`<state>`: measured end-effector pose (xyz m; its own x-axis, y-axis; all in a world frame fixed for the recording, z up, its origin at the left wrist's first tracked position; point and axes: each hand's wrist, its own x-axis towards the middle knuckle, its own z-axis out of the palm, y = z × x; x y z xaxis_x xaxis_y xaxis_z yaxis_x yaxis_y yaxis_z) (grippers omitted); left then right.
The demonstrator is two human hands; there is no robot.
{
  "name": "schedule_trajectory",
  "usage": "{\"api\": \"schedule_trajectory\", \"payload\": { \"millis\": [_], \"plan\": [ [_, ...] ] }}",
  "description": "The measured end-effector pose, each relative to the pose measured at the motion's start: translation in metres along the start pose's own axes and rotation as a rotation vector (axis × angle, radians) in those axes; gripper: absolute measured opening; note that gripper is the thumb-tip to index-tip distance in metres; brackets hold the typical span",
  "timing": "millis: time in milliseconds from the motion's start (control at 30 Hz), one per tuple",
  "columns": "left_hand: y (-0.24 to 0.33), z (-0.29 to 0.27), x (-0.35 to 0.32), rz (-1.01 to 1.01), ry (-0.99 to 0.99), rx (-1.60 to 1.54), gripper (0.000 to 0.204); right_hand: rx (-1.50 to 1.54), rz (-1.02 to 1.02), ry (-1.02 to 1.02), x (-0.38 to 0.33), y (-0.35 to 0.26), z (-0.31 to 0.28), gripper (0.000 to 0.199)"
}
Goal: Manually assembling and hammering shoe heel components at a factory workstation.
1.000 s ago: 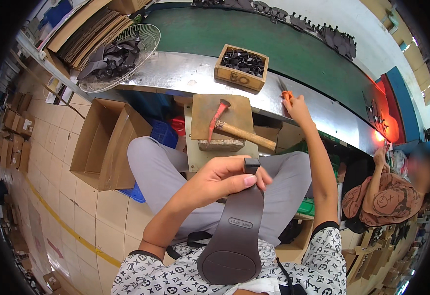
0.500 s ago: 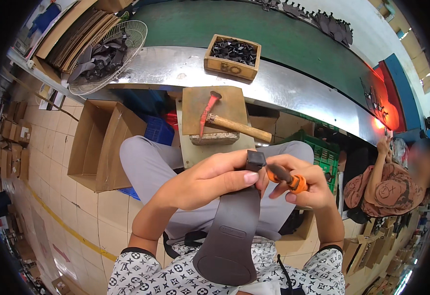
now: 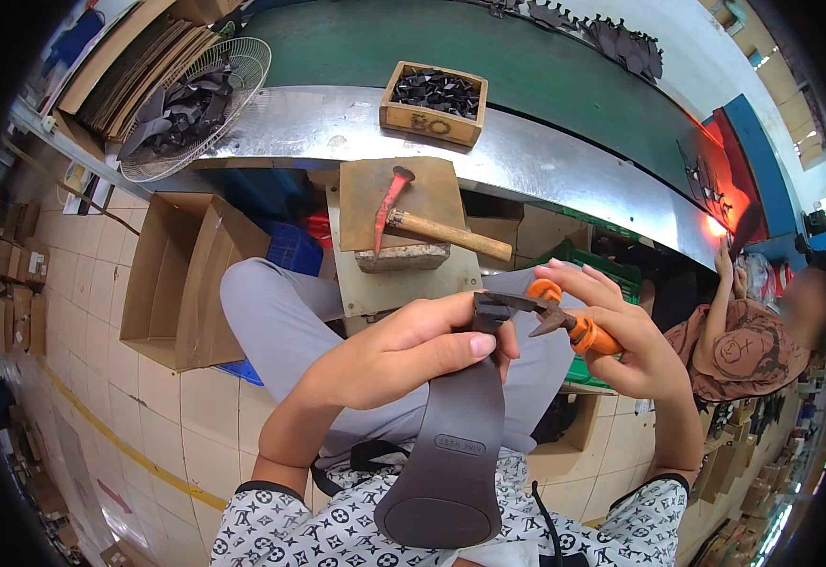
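Observation:
My left hand (image 3: 403,354) is closed around the narrow end of a dark brown shoe sole (image 3: 446,463), near its small black heel (image 3: 491,312). The wide toe end hangs down toward my lap. In my right hand (image 3: 635,331) are pliers (image 3: 552,323) with orange grips, their dark jaws spread. One jaw reaches to the heel and appears to touch it. The fingers of my right hand are curled around the orange grips, which stand apart.
Ahead, a hammer (image 3: 451,234) lies on a tan-topped block (image 3: 361,189). A wooden box (image 3: 432,126) of small black pieces and a wire basket (image 3: 260,80) stand by the green conveyor (image 3: 337,42). A cardboard box (image 3: 162,283) sits left; a co-worker (image 3: 748,345) sits right.
The pliers have opened and one jaw has come over to the heel. My right hand has shifted right, with its fingers spread wider. The left hand's hold on the sole is unchanged.

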<state>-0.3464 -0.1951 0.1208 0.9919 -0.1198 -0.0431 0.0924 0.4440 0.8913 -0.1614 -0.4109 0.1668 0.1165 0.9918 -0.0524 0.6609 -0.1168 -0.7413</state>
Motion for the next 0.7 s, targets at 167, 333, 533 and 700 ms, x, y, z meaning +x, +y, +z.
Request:
{"api": "schedule_trajectory", "payload": {
  "millis": [167, 333, 533, 700],
  "plan": [
    [0.002, 0.0, -0.003, -0.013, -0.039, 0.042, 0.029, -0.08, -0.009, -0.092, -0.001, -0.007, -0.006, 0.064],
    [-0.001, 0.002, -0.001, 0.03, -0.053, 0.124, 0.032, -0.159, 0.015, -0.111, -0.002, -0.021, -0.013, 0.06],
    [-0.001, 0.005, 0.002, -0.035, -0.052, 0.092, 0.033, -0.377, 0.051, -0.137, -0.002, -0.04, -0.024, 0.047],
    [-0.002, 0.004, 0.004, -0.126, -0.02, 0.038, 0.03, -0.126, 0.162, -0.178, -0.001, -0.047, -0.028, 0.027]
  ]
}}
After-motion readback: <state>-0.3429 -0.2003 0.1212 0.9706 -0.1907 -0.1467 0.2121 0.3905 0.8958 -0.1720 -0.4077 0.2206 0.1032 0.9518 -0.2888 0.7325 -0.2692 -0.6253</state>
